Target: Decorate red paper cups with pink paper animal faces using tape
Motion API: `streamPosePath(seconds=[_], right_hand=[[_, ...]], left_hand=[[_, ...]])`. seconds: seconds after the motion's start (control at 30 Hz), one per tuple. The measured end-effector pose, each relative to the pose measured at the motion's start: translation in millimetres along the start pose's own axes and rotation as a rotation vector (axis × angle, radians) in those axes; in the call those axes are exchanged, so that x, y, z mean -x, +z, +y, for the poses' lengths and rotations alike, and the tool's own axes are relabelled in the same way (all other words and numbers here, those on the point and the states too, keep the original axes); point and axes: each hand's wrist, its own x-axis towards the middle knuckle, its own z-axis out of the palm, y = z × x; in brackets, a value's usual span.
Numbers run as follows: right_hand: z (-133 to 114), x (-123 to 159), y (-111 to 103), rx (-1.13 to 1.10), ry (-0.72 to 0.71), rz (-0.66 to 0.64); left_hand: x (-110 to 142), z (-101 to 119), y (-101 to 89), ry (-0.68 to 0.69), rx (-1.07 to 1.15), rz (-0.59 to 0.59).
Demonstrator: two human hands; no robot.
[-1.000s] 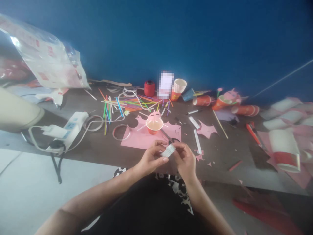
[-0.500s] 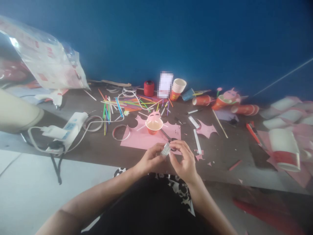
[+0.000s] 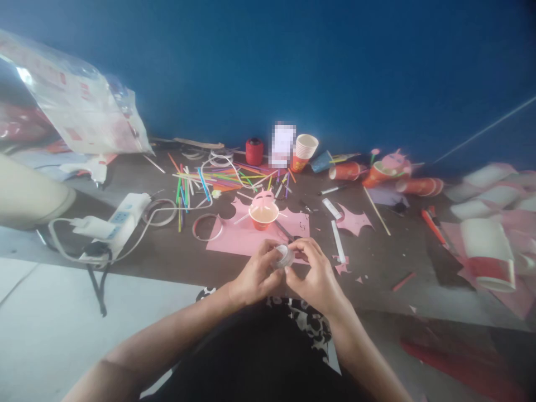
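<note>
Between my two hands, just above the front part of the table, is a small white tape roll. My left hand pinches its left side with thumb and fingers. On the other side, the thumb and fingertips of my right hand are closed against its edge. Just beyond the hands, a paper cup with a pink cut-out figure at its rim stands on a pink paper sheet. Scissors lie on that sheet, partly hidden behind my right hand.
Coloured sticks are heaped behind the cup. A power strip with cables and a glue gun are at the left. Stacked paper cups stand at the back. At the right lie a utility knife and a large white-and-red cup.
The tape roll has turned in my fingers, so its round face now shows instead of its striped side. Both hands have shifted slightly around it.
</note>
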Motion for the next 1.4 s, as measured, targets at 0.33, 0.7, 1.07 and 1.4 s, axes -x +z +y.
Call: streamPosePath(seconds=[0.33, 0.7, 1.07, 1.4], right_hand=[[12, -3, -5, -0.187, 0.083, -0.069], [4, -3, 1, -0.118, 0.055, -0.087], [2, -1, 5, -0.071, 0.021, -0.115], [1, -5, -5, -0.066, -0.08, -0.14]], left_hand=[[8, -9, -3.4, 0.072, 0.106, -0.11], [2, -2, -1.3, -0.01, 0.094, -0.063], [-4, -1, -2.3, -0.22, 0.349, -0.032], [-11, 0, -5.2, -0.418, 0.515, 0.011]])
